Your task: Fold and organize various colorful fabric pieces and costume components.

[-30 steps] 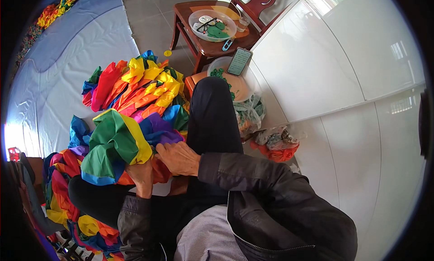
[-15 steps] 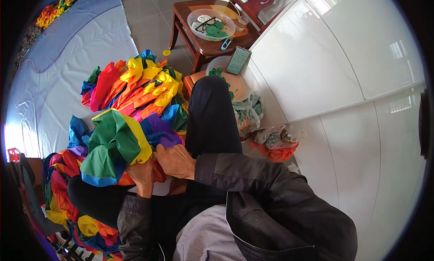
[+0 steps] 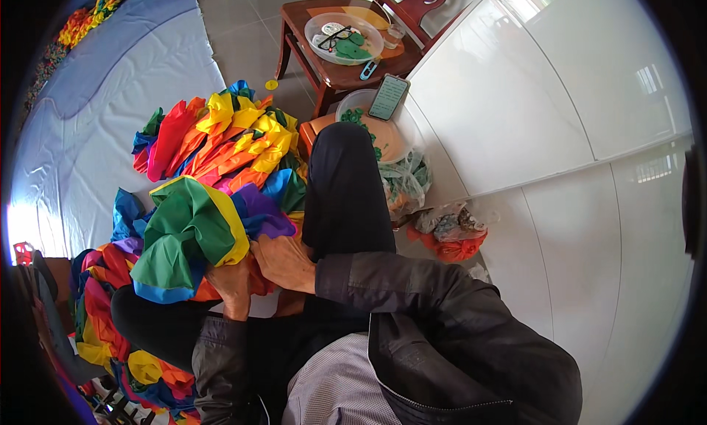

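Note:
Across my lap lies a multicoloured fabric piece (image 3: 184, 230), with a crumpled green panel, a yellow edge and a blue strip. My left hand (image 3: 232, 286) is closed on its lower right edge, its fingertips covered by the cloth. Right beside it, my right hand (image 3: 283, 263) grips the same fabric near purple and orange folds; its fingertips are tucked out of sight. A heap of bright fabric (image 3: 221, 141) in red, orange, yellow and blue lies just beyond my hands. More such fabric (image 3: 103, 300) spills down at the left, past my knee.
A wooden chair (image 3: 294, 12) at the back carries a plastic tub (image 3: 344, 39) with glasses and green pieces. Closer in, a phone (image 3: 388, 98) rests on a tub with green bits. Plastic bags (image 3: 449, 230) sit by the white panels (image 3: 530, 79) at right. A pale sheet (image 3: 140, 64) spreads at left.
My right hand has turned and shifted slightly left and down, its fingers now deeper in the folds. My left hand and the green panel stay almost where they were.

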### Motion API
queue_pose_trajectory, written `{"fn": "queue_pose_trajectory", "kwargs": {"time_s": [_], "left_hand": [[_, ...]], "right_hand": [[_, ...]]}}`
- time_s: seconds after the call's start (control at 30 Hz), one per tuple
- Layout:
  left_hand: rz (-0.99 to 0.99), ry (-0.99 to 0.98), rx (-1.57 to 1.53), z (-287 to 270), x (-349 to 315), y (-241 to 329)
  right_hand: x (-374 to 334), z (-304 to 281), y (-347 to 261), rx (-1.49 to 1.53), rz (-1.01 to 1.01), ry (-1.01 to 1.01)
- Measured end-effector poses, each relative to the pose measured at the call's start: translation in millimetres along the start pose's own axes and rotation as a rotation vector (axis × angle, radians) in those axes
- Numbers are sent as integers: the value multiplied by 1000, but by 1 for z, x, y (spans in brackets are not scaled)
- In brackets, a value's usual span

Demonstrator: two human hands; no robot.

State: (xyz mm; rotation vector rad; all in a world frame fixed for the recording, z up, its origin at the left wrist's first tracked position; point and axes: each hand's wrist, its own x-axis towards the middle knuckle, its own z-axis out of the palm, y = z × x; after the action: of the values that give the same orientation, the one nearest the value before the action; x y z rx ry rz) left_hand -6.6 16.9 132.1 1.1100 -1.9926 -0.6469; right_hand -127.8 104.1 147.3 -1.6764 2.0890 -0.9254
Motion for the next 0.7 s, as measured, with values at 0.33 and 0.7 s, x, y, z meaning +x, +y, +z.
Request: {"fn": "queue_pose_trajectory", "kwargs": {"time_s": [0.33,0.7], "left_hand": [[2,19,-72,8,-1,-11],[-502,175,-636,0,19,-10]], "right_hand": [[8,-6,2,77,83,-55],[10,-190,-126,1874,-210,-411]]}}
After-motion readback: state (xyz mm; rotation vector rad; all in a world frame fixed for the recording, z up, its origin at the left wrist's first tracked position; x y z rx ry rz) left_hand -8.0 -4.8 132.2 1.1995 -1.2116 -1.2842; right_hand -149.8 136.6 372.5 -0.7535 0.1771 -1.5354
